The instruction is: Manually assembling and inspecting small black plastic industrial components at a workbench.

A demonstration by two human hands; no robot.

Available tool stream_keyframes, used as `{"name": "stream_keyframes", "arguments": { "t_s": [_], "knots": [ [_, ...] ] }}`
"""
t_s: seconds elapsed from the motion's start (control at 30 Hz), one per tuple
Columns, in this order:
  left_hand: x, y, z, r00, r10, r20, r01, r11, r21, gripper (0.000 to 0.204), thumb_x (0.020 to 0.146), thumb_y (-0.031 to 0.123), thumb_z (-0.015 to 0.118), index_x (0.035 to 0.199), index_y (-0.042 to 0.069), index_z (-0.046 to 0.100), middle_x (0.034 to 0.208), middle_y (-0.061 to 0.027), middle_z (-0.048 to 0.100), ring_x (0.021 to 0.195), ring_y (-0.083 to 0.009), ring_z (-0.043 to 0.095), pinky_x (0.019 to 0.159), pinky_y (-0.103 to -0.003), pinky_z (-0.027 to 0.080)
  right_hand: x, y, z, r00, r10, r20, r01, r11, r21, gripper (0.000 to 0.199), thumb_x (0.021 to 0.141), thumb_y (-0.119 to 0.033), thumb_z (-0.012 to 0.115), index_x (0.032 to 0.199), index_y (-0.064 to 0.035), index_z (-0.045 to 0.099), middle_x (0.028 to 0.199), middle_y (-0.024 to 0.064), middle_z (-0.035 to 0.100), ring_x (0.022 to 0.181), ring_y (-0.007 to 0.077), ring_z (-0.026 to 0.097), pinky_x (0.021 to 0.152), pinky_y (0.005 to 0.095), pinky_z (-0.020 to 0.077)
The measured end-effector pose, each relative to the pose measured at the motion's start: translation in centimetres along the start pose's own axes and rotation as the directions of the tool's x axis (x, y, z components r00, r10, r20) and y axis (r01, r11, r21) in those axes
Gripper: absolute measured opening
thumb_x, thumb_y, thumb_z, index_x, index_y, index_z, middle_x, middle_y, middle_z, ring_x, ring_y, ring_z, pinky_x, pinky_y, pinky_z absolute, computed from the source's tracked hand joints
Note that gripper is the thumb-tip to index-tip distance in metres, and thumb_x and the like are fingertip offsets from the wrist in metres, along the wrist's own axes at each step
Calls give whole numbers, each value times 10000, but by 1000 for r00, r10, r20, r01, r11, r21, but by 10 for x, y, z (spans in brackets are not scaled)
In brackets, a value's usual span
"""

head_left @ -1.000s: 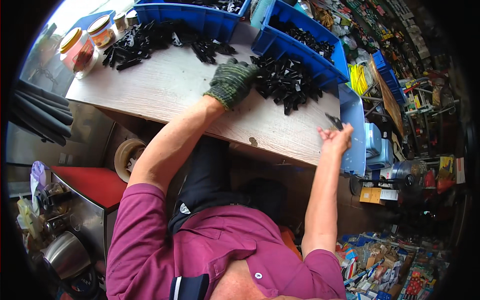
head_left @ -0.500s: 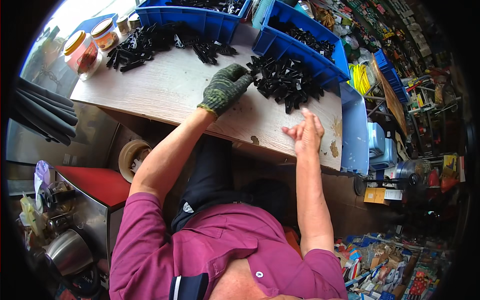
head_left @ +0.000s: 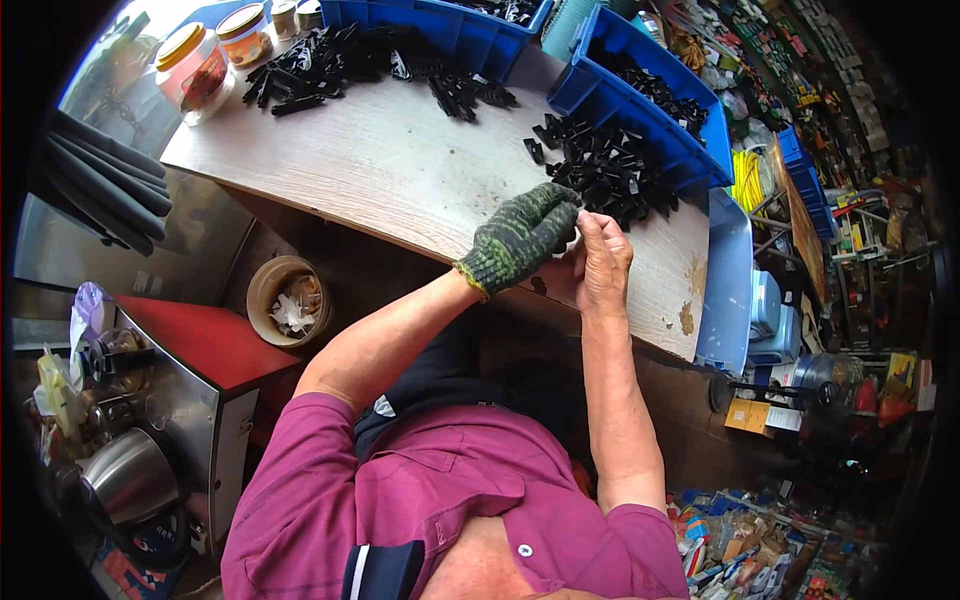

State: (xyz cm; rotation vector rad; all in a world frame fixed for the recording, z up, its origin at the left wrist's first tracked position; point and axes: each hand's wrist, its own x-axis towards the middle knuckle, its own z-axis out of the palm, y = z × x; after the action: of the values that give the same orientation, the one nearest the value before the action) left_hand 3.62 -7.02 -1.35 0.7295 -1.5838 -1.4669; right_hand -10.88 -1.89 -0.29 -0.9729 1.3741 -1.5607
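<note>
Two-Hand Fingertip Work Beside the Pile of Small Parts

Head view. The left hand [head_left: 525, 238], in a dark green knitted glove with a yellowish cuff, and the bare right hand [head_left: 604, 265] meet at the fingertips over the front of the pale wood-grain tabletop [head_left: 390, 155]. The gloved fingers lie together, bent toward the right hand. The right thumb and forefinger are drawn close at their tips. Whether either hand is clamped on a part cannot be told: the contact point is too small and partly covered.

Location of parts. The heap of small, glossy black, elongated pieces [head_left: 615, 165] lies just beyond the hands, in front of the deep blue plastic bin [head_left: 665, 145]. One loose black piece [head_left: 534, 152] lies at the heap's left side. A second, spread-out heap of black pieces [head_left: 335, 65] lies farther left, well apart from both hands.

Handling notes.
1. Steady with the gloved hand; reserve the bare fingertips for fine contact.
2. Keep the pinch light. Glossy surfaces will probably slip under uneven pressure.
3. Work slightly inward of the table's front edge, so that a dropped piece would land on the tabletop.
4. Hold both wrists short of the heap to avoid scattering it.
5. Angle the glove so that its fingers do not mask the contact point.
</note>
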Motion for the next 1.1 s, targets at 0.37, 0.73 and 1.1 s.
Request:
{"name": "stream_keyframes", "arguments": {
  "t_s": [0.37,0.73,1.1],
  "knots": [
    [15,14,-28,987,-100,129,98,995,23,304,975,239,593,1222,62,613,838,-93,695,711,-171,667,640,-323,532,-5,-5,3,998,5,55,1,995,-99,267,975,-321,654,919,-61,629,543,-48,465,412,57,390,411,227,354],
    [80,4,-178,903,391,181,-239,104,965,246,887,139,585,1115,153,676,1105,-126,657,1069,-361,601,840,-495,509,-8,-11,13,997,68,-46,-67,997,35,301,996,-331,559,798,-116,486,453,-21,331,372,111,376,429,356,548],
    [35,11,-129,921,369,-125,-224,763,606,419,879,129,667,1283,138,558,1020,-113,725,857,-298,720,755,-413,573,-7,-9,13,996,63,-69,-60,997,38,283,989,-320,527,813,-101,494,452,-19,321,374,118,371,428,363,545]
  ]
}}
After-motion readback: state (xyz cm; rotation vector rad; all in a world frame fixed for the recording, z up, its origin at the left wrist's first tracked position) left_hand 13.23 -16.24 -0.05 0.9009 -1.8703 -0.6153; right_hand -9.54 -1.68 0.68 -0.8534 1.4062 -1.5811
